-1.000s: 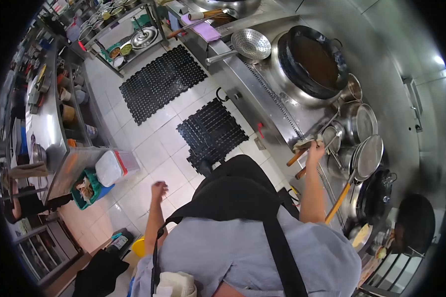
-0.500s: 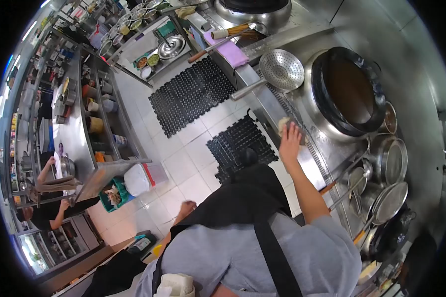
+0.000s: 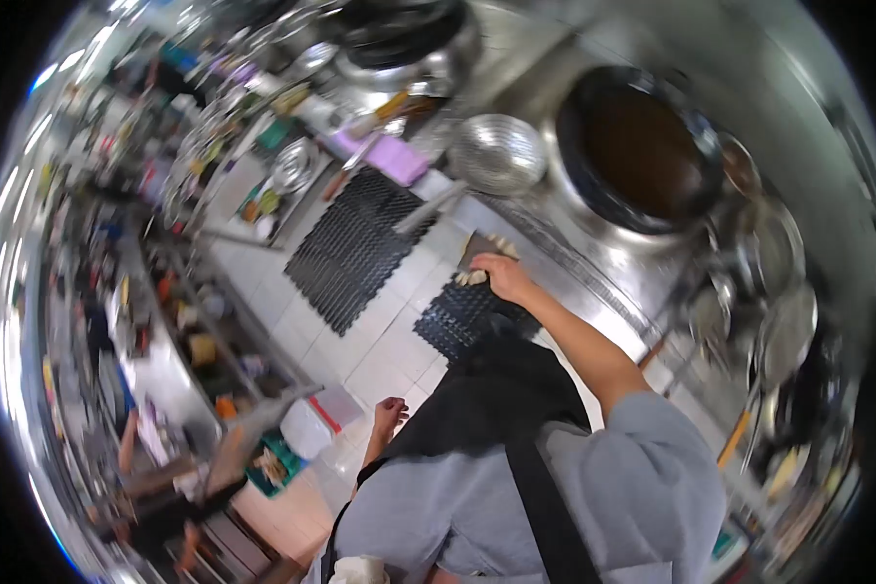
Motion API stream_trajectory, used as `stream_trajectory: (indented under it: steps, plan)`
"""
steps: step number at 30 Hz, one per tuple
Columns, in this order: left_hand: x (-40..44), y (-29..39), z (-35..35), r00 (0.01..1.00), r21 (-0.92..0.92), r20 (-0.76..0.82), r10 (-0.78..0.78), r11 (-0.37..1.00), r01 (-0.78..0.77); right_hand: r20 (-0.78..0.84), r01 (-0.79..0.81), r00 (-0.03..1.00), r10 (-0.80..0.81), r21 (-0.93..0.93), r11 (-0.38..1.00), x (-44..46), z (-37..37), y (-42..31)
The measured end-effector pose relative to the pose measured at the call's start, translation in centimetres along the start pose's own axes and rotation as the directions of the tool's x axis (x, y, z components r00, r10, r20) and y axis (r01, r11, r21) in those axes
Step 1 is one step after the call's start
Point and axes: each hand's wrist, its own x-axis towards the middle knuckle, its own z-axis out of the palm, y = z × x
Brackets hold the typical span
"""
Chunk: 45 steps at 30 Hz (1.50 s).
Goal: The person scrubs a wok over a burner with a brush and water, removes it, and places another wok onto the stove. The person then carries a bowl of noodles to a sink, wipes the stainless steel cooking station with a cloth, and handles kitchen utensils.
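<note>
A: Right hand?
B: Right hand clamped on a rumpled beige-and-brown cloth, soft, ruffled at the edges, a bit blurred. It sits by the front edge of the shiny steel counter; contact with the steel, cannot tell.
A: Left hand?
B: Left hand well apart from the right, in the air before the black apron, fingers loosely curled.
A: Surfaces nearby?
B: Round perforated metal strainer, its straight handle jutting past the counter edge. Beside it, a deep black wok, thick-rimmed, with smooth brown liquid. Two black, open-patterned floor mats below.
A: Room to move?
B: Glossy white floor tiles lie open ahead of the left hand. Right side tighter: strainer handle ahead, counter edge running diagonally alongside the forearm.
</note>
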Motion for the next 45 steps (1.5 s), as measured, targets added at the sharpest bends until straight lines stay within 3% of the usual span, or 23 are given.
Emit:
stream_trajectory:
  steps: [4,5,6,7,8,10,12,14,16,18,20,22,24,26,27,31,34,36,38,42,43,44,45]
  plan:
    - [6.0,0.6,-0.3,0.979,0.061,0.198,0.052,0.996,-0.066,0.064,-0.464,0.883,0.464,0.262,0.846,-12.7,-4.1,-2.3]
    - [7.5,0.2,-0.1,0.964,0.059,0.255,0.069,0.994,-0.087,-0.044,-0.416,0.902,0.430,0.182,0.891,-16.6,-5.5,-3.5]
    - [8.5,0.1,-1.1,0.868,-0.063,0.450,0.212,0.977,-0.205,-0.100,-0.487,0.854,0.511,0.194,0.851,-20.9,-7.1,-5.7]
    - [16.0,-6.5,-0.9,0.870,0.104,0.455,0.192,0.958,-0.266,-0.150,-0.540,0.807,0.572,0.206,0.816,-24.3,-8.8,-8.3]
    - [17.6,-6.8,-0.7,0.861,0.112,0.496,0.116,0.974,-0.195,-0.192,-0.575,0.767,0.613,0.219,0.788,-27.1,-9.7,-10.1]
    - [18.4,-4.9,-0.5,0.849,0.212,0.528,-0.007,0.969,-0.124,-0.440,-0.569,0.638,0.632,0.284,0.772,-33.5,-10.0,-13.6]
    - [16.0,0.4,1.0,0.873,0.310,0.487,-0.030,0.940,-0.141,-0.552,-0.678,0.451,0.701,0.298,0.671,-39.3,-9.7,-16.1]
    - [12.8,5.8,3.3,0.873,0.325,0.488,-0.013,0.931,-0.168,-0.469,-0.741,0.216,0.856,0.492,0.457,-43.8,-9.9,-18.6]
    - [10.8,8.9,5.8,0.851,0.247,0.523,0.047,0.947,-0.204,-0.561,-0.579,0.017,0.828,0.669,0.465,-48.6,-8.6,-19.3]
    - [9.3,11.0,8.2,0.821,0.309,0.564,0.089,0.899,-0.310,-0.610,-0.212,-0.163,0.776,0.789,0.576,-52.3,-7.6,-18.4]
    - [8.9,11.6,10.5,0.806,0.308,0.582,0.107,0.888,-0.341,-0.770,-0.372,-0.232,0.594,0.634,0.678,-54.6,-7.8,-16.3]
    - [8.5,11.3,12.2,0.806,0.340,0.585,0.089,0.876,-0.343,-0.904,-0.623,-0.242,0.352,0.423,0.658,-54.9,-9.1,-13.4]
    - [6.7,10.8,14.2,0.787,0.386,0.609,0.102,0.828,-0.406,-0.953,-0.546,-0.059,0.296,0.279,0.790,-54.5,-9.4,-6.9]
    - [3.6,10.4,16.2,0.764,0.523,0.630,0.143,0.649,-0.553,-0.913,-0.818,0.277,0.300,-0.060,0.572,-51.8,-11.1,-4.4]
    - [2.0,9.8,17.2,0.757,0.528,0.639,0.140,0.636,-0.563,-0.870,-0.834,0.339,0.358,-0.101,0.543,-50.7,-11.4,-3.7]
    - [0.1,5.5,20.4,0.757,0.545,0.648,0.085,0.642,-0.539,-0.829,-0.792,0.432,0.356,-0.160,0.589,-55.1,-12.6,-0.7]
    - [-1.3,2.3,22.5,0.726,0.597,0.686,0.046,0.534,-0.599,-0.931,-0.949,0.210,0.298,-0.121,0.290,-65.6,-13.4,4.1]
    - [-2.5,0.8,23.9,0.701,0.611,0.713,0.022,0.471,-0.636,-0.945,-0.882,0.168,0.281,-0.017,0.471,-75.3,-15.8,4.8]
    - [-3.8,0.6,25.4,0.679,0.613,0.734,0.005,0.426,-0.665,-0.946,-0.979,0.080,0.314,-0.015,0.203,-81.8,-20.3,2.1]
    - [-5.8,2.8,28.7,0.648,0.596,0.762,-0.006,0.397,-0.698,-0.969,-0.988,0.072,0.238,-0.037,0.148,-93.2,-24.6,5.2]
    - [-6.6,4.1,29.7,0.649,0.594,0.761,-0.002,0.404,-0.696,-0.977,-0.969,-0.003,0.212,0.055,0.239,-96.2,-25.1,7.4]
    - [-7.2,5.7,31.0,0.655,0.591,0.756,-0.018,0.449,-0.670,-0.983,-0.981,-0.071,0.170,0.100,0.164,-99.2,-25.1,9.4]
    - [-8.1,6.8,31.9,0.677,0.597,0.735,0.030,0.443,-0.669,-0.924,-0.912,-0.290,0.248,0.346,0.221,-101.1,-25.7,9.4]
